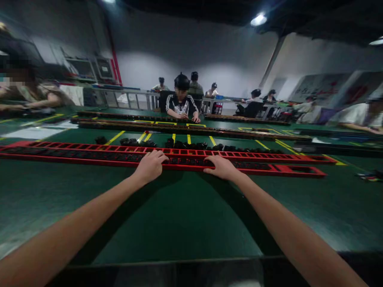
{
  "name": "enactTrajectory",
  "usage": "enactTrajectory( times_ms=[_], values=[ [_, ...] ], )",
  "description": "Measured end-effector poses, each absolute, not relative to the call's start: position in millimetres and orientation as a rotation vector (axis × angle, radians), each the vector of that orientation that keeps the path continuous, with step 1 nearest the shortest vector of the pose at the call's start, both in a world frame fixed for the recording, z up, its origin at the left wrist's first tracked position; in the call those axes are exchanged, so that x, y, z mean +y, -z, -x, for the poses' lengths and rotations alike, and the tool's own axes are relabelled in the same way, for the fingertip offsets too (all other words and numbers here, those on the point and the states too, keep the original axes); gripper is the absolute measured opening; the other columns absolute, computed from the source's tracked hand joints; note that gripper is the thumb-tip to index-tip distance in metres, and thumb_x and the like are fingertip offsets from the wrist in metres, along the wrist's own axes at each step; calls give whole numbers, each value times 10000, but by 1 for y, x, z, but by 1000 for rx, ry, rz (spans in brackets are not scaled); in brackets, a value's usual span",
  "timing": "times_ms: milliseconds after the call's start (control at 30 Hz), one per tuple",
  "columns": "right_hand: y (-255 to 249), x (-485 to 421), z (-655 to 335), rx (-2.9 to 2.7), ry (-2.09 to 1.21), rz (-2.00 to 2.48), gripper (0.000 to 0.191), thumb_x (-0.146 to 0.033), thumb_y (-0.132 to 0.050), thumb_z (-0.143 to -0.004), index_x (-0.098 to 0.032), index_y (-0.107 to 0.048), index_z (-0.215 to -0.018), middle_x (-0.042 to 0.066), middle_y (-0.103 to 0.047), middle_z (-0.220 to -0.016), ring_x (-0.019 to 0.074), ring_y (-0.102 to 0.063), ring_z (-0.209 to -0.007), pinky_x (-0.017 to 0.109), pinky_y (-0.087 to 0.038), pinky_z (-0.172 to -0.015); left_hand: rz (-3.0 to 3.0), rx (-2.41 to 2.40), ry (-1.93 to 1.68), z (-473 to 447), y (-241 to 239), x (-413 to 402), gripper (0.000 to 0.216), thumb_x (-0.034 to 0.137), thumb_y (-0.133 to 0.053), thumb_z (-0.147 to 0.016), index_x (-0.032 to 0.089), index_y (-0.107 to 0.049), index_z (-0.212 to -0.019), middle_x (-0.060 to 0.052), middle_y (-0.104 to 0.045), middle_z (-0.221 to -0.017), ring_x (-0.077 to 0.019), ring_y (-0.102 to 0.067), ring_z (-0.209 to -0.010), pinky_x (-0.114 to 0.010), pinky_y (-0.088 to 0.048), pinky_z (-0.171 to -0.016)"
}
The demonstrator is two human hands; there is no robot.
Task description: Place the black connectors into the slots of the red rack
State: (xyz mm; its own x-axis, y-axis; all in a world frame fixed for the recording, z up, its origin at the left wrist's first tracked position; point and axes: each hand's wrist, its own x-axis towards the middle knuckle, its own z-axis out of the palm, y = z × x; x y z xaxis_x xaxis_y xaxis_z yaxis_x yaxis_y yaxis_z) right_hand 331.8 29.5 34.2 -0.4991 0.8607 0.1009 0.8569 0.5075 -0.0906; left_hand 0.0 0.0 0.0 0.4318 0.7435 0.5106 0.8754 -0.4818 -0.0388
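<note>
Two long red slotted frames lie side by side across the table. The near red frame (295,172) has small black parts in most of its length; the far red frame (299,158) shows a row of crossbars. My left hand (150,166) is closed over the near frame left of centre, fingers curled across it. To the right, my right hand (221,167) grips the same frame, thumb at its near side and fingers over the top. The stretch of black parts (187,161) between my hands is visible. What lies under my fingers is hidden.
Loose black parts (179,144) lie in clumps behind the frames. Long dark bars (227,132) cross the green table (185,223) farther back. A co-worker (182,101) sits opposite, others at both sides. Wires or small tools (371,175) lie at right.
</note>
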Motion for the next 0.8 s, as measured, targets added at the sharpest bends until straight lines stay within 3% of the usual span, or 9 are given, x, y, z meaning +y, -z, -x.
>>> enactTrajectory(
  times_ms=[400, 633, 800],
  values=[
    [-28, 36, -337, -2606, -43, 1457, 629, -547, -639, -877, -170, -571, -1375, 155, -603, -1368, 342, -565, -1244, 461, -489, -1005, 2473, -1405, 680, -5, -6, -5, 318, 80, -452, -884, 138, -688, -1090, -103, -658, -1082, -251, -598, -1015, -460, -485, -986],
    [-28, 36, -336, -2596, -39, 1481, 660, -558, -640, -872, -164, -557, -1395, 171, -596, -1371, 347, -564, -1248, 455, -485, -1008, 2650, -1265, 653, -6, 1, -3, 424, 184, -426, -972, 161, -554, -1376, -90, -554, -1428, -242, -475, -1336, -459, -356, -1149],
    [-29, 35, -335, -2601, -45, 1479, 632, -551, -637, -877, -175, -569, -1380, 158, -596, -1375, 346, -547, -1268, 463, -487, -1008, 2711, -1246, 529, -10, 5, 0, 465, 287, -478, -984, 199, -498, -1440, -80, -500, -1494, -259, -428, -1391, -486, -319, -1159]
  ],
)
